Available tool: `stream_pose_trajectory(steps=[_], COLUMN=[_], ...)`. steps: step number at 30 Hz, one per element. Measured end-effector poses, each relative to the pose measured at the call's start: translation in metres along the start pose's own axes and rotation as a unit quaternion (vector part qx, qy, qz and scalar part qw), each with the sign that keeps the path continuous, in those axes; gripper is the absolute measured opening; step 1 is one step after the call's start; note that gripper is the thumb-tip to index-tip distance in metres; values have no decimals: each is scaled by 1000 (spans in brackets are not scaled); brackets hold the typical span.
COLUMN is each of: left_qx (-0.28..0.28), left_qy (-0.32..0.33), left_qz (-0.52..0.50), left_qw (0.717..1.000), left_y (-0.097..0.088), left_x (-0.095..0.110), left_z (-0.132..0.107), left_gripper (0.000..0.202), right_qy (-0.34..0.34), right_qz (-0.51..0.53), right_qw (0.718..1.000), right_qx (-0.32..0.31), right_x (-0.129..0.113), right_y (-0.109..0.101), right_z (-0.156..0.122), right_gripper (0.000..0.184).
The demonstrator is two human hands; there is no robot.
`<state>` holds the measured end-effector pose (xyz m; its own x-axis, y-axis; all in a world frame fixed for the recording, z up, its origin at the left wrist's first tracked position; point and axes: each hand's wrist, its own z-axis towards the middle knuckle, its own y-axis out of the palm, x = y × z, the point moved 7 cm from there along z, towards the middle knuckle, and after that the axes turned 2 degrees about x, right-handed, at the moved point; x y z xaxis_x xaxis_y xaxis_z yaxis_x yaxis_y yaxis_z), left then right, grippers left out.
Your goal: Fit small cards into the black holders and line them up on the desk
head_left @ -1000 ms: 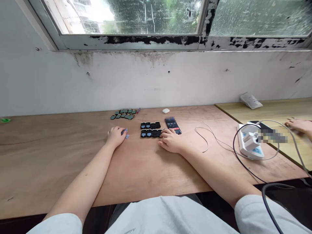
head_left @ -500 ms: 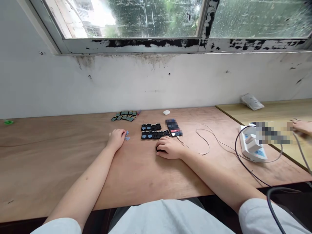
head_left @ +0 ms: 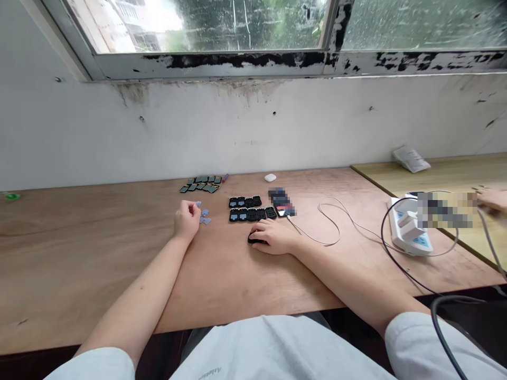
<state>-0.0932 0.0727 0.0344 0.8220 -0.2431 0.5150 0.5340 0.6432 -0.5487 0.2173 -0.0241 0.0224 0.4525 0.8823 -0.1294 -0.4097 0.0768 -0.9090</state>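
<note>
My left hand [head_left: 187, 220] is raised a little above the table with thumb and fingers pinched together. A small light-blue pad [head_left: 198, 203] shows at its fingertips. Several more blue pads [head_left: 205, 220] lie just right of that hand. My right hand [head_left: 273, 236] is closed over a small black plastic housing [head_left: 253, 240], resting low on the table. Beyond it stand two rows of similar black housings [head_left: 252, 215]; the left ones carry blue pads, the others show bare black. Several green circuit boards [head_left: 203, 184] lie in two rows farther back.
A phone [head_left: 282, 203] with a white cable [head_left: 312, 240] lies right of the housings. A white case [head_left: 270, 178] and a pen-like object [head_left: 225, 178] are at the back. A power strip [head_left: 407, 227] stands right, near another person's hand [head_left: 493, 199].
My left hand has lifted off the blue pads, uncovering more of them, and now pinches one. My right hand has shifted slightly left with the black housing.
</note>
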Motion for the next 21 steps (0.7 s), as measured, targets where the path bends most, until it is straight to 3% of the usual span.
stream_pose_trajectory(steps=[4,8,13,17,21], left_qx=[-25,-82,-210,-271,-283], left_qy=[37,141,309,376,418], left_qz=[-81,-122,-167,-146,-109], left_qw=[996,979,912,874,856], left_y=[7,17,33,43,45], left_x=[27,76,138,159,163], left_z=[-13,-37,-78,-96,-100], left_gripper=[8,9,11,13,15], right_qy=[8,19,118,141,117], right_qz=[11,41,95,112,118], right_qw=[1000,999,988,983,985], right_qx=[4,15,23,23,37], right_x=[4,8,22,26,27], right_y=[2,3,2,4,8], right_z=[0,1,1,0,1], right_gripper=[30,27,19,22,23])
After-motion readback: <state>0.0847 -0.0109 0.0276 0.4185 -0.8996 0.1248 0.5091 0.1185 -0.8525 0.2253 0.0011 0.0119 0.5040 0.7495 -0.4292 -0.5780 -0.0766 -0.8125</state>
